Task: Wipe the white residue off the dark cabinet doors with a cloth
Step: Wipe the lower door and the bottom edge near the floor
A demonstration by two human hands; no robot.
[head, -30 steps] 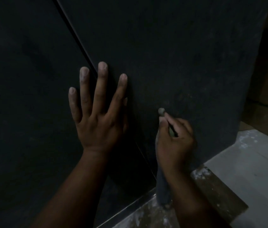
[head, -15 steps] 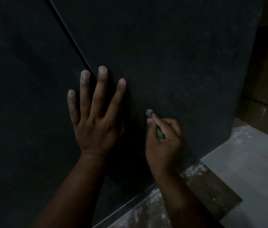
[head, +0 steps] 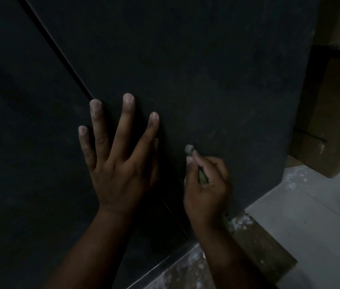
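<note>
We have one view only — a wide-angle camera worn on the head, looking forward and down, close to the dark cabinet doors (head: 185, 69), which fill most of the frame and lean because of the tilt. The left hand (head: 119, 163) and right hand (head: 206, 184) enter from the bottom edge. At lower right we see the pale floor (head: 311, 226) — near the camera.

Black matte cabinet doors (head: 206, 69); grey-green cloth (head: 190, 149), pale grey floor (head: 311, 215) with white speckles, brown wooden strip (head: 263, 247)
</note>
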